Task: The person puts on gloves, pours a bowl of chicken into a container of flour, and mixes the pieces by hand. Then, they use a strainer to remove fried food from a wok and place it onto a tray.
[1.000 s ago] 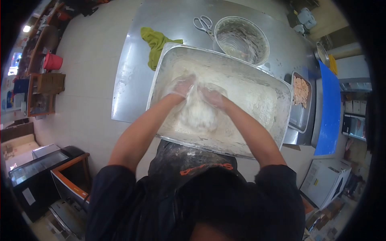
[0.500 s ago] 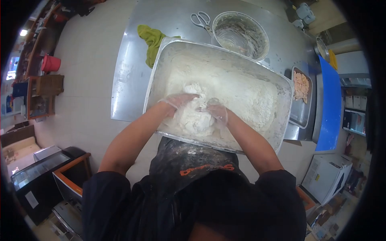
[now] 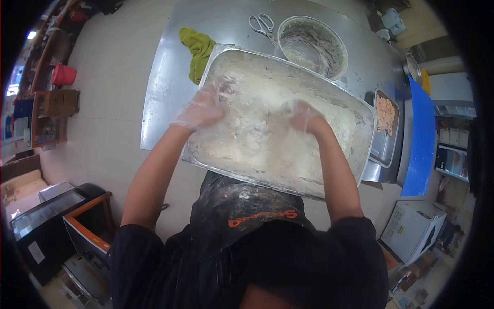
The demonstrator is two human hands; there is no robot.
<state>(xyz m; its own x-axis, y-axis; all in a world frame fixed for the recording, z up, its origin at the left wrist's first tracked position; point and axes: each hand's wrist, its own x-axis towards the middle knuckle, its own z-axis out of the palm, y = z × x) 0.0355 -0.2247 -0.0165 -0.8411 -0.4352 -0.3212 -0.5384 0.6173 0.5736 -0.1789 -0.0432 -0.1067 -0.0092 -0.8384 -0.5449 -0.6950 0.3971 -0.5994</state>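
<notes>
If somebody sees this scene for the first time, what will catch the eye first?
First, the big metal tray of floury dough in the middle, with the gloved left hand and right hand over it, both blurred. Behind it, on the steel table, lie a round metal bowl, scissors and a green cloth.

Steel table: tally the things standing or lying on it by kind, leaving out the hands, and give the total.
Trays: 2, large tray, small tray
Bowl: 1
Scissors: 1
Green cloth: 1
Total: 5
</notes>
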